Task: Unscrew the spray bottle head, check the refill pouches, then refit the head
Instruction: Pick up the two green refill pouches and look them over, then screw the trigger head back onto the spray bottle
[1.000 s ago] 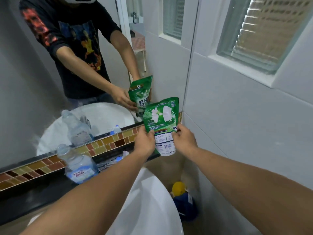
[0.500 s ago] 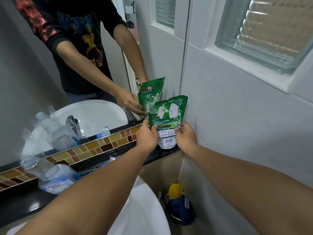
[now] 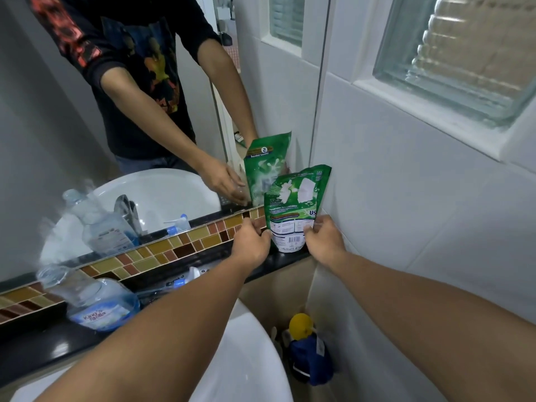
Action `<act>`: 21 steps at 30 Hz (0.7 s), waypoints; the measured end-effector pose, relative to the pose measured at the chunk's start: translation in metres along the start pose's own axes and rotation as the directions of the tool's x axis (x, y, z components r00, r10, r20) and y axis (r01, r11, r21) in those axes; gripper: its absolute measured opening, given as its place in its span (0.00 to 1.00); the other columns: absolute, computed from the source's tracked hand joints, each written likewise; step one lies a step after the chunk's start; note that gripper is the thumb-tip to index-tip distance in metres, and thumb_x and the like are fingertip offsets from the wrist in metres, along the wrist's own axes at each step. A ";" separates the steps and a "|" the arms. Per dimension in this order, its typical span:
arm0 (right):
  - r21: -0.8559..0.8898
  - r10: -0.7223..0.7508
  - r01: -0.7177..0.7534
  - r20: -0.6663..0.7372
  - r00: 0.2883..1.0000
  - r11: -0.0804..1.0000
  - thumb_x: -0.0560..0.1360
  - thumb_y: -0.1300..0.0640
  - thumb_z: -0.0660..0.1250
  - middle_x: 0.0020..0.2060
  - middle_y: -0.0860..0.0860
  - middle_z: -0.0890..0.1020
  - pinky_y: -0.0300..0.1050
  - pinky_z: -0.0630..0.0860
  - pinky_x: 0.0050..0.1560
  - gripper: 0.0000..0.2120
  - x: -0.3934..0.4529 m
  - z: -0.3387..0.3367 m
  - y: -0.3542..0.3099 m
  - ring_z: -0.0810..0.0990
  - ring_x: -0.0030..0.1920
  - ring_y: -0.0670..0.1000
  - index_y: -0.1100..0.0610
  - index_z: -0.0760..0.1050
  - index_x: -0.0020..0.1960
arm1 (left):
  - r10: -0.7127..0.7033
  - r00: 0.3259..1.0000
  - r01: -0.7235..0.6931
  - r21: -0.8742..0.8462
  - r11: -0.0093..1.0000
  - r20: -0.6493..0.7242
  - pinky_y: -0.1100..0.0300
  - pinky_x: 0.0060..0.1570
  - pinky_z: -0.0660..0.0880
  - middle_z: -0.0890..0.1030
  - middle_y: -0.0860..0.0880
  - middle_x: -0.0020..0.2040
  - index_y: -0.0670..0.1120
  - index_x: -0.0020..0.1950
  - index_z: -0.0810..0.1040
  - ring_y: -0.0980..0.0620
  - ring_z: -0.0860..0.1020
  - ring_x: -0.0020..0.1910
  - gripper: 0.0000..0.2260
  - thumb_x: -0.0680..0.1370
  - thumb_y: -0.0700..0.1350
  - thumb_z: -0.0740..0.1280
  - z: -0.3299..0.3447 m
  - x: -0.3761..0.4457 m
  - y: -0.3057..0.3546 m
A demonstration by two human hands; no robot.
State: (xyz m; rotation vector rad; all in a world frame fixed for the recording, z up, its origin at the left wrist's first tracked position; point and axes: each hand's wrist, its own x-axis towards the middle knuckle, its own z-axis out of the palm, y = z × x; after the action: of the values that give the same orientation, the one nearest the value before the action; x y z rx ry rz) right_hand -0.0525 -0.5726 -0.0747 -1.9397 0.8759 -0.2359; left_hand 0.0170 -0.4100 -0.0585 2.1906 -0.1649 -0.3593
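Left hand (image 3: 251, 245) and right hand (image 3: 324, 242) pinch lower edges of green refill pouch (image 3: 295, 210), upright on black ledge (image 3: 278, 261). Judged soft, floppy, slick film; grip side seams.

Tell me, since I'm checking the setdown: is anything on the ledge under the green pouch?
Nothing visible. The green pouch, pinched by left hand and right hand, meets bare black ledge in the corner.

The black ledge (image 3: 34, 352) under your mirror ran from the left edge to the white wall. A clear bottle with a blue label (image 3: 95, 303) lay tilted on it at the left. At its right end the green pouch (image 3: 295, 210) stood upright, its bottom edge seemingly on the ledge, against the wall.
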 end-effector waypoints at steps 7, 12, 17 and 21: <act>-0.305 0.066 -0.025 0.124 0.990 0.952 0.82 0.53 0.65 0.61 0.57 0.81 0.46 0.71 0.52 0.14 -0.037 -0.007 0.025 0.79 0.59 0.60 0.57 0.71 0.65 | -0.026 0.995 0.010 0.149 0.989 0.101 0.57 0.47 0.72 0.81 0.47 0.51 0.44 0.64 0.72 0.48 0.79 0.48 0.14 0.82 0.48 0.68 -0.039 -0.029 -0.045; -0.453 0.076 0.027 0.207 0.975 0.891 0.82 0.51 0.64 0.64 0.59 0.79 0.49 0.74 0.61 0.17 -0.066 0.000 0.021 0.78 0.63 0.61 0.57 0.71 0.68 | -0.035 0.991 0.007 0.218 0.976 0.128 0.59 0.48 0.71 0.78 0.46 0.57 0.43 0.67 0.72 0.49 0.77 0.52 0.16 0.83 0.49 0.67 -0.071 -0.057 -0.073; -0.534 0.047 0.119 0.287 0.957 0.837 0.83 0.48 0.64 0.61 0.56 0.80 0.48 0.73 0.55 0.12 -0.099 0.026 0.003 0.78 0.57 0.57 0.53 0.70 0.62 | -0.065 0.987 0.027 0.249 0.968 0.147 0.58 0.47 0.71 0.79 0.46 0.54 0.45 0.61 0.72 0.49 0.77 0.51 0.11 0.83 0.49 0.67 -0.102 -0.086 -0.109; -0.553 0.014 0.189 0.341 0.940 0.812 0.83 0.48 0.64 0.56 0.52 0.79 0.49 0.76 0.54 0.11 -0.126 0.054 -0.015 0.78 0.57 0.54 0.51 0.69 0.62 | -0.120 0.983 0.079 0.268 0.960 0.138 0.56 0.48 0.71 0.82 0.44 0.56 0.46 0.60 0.74 0.46 0.79 0.51 0.10 0.82 0.48 0.68 -0.130 -0.105 -0.141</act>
State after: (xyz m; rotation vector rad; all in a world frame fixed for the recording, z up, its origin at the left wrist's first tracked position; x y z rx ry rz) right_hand -0.1097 -0.4482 -0.0666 -2.4959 0.6717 0.3477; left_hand -0.0435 -0.2009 -0.0769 2.4375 -0.1955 -0.5926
